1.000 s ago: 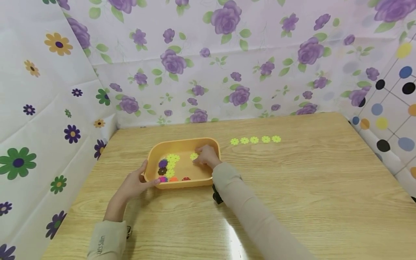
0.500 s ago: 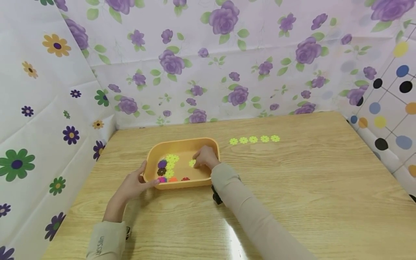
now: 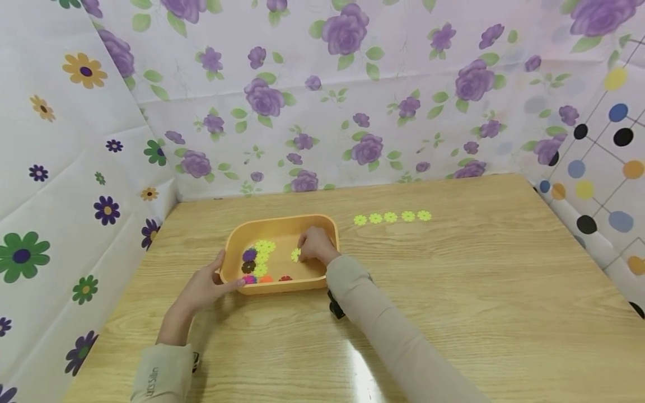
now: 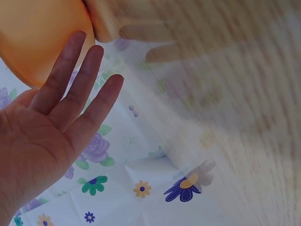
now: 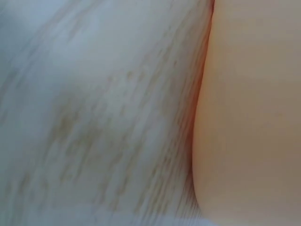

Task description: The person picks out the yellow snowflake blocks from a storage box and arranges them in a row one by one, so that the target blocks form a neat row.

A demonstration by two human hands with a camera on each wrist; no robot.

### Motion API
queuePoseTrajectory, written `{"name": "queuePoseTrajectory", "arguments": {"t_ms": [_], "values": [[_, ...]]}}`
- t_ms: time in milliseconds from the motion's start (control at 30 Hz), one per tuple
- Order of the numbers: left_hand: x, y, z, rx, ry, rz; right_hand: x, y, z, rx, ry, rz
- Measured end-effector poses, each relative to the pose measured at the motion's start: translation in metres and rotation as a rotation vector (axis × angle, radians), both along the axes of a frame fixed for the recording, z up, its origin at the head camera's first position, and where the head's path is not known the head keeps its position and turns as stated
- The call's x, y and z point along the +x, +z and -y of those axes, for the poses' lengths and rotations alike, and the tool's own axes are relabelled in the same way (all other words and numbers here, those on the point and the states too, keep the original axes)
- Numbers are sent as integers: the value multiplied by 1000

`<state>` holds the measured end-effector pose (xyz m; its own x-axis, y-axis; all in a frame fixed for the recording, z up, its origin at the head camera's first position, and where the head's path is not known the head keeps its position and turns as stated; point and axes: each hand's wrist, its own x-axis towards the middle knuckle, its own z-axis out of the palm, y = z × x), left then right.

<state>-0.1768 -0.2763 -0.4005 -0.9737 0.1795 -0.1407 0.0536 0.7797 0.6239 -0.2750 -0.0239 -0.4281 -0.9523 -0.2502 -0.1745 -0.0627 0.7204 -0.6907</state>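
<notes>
An orange-yellow plastic tray [image 3: 282, 288] stands on the table with flower-shaped plastic discs inside. My left hand [image 3: 204, 288] steadies its front left corner. The thumb lies on the front rim and the other fingers are at the left side; in the left wrist view those fingers [image 4: 87, 99] are straight and spread. My right hand [image 3: 316, 245] reaches into the tray's right half and pinches a yellow snowflake disc [image 3: 295, 255], which looks tilted. The fingertips are partly hidden behind the hand. In the right wrist view the tray wall [image 5: 249, 113] covers the right side.
Several yellow discs [image 3: 261, 257] lie in the tray's left half, beside a purple disc [image 3: 249, 255], a dark brown disc [image 3: 248, 267], an orange disc [image 3: 266, 279] and a red disc [image 3: 285, 278]. A row of yellow discs [image 3: 390, 217] lies on the table [image 3: 453, 280] to the tray's right.
My right fingers have drawn together on the yellow disc, which has shifted slightly toward me and tipped up. The left hand stays at the tray's corner.
</notes>
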Motion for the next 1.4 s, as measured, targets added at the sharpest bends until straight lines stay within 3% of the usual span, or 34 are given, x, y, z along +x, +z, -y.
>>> {"name": "queuePoseTrajectory", "arguments": {"t_ms": [233, 500, 900, 1400], "values": [[-1, -1, -1, -6, 9, 11, -1, -2, -3, -130, 7, -26], [-3, 0, -2, -11, 11, 22, 0, 3, -9, -366, -27, 125], [-2, 0, -1, -23, 20, 27, 8, 22, -17, -392, 11, 151], [-1, -1, 0, -48, 26, 11, 11, 42, -39, -396, 85, 121]]}}
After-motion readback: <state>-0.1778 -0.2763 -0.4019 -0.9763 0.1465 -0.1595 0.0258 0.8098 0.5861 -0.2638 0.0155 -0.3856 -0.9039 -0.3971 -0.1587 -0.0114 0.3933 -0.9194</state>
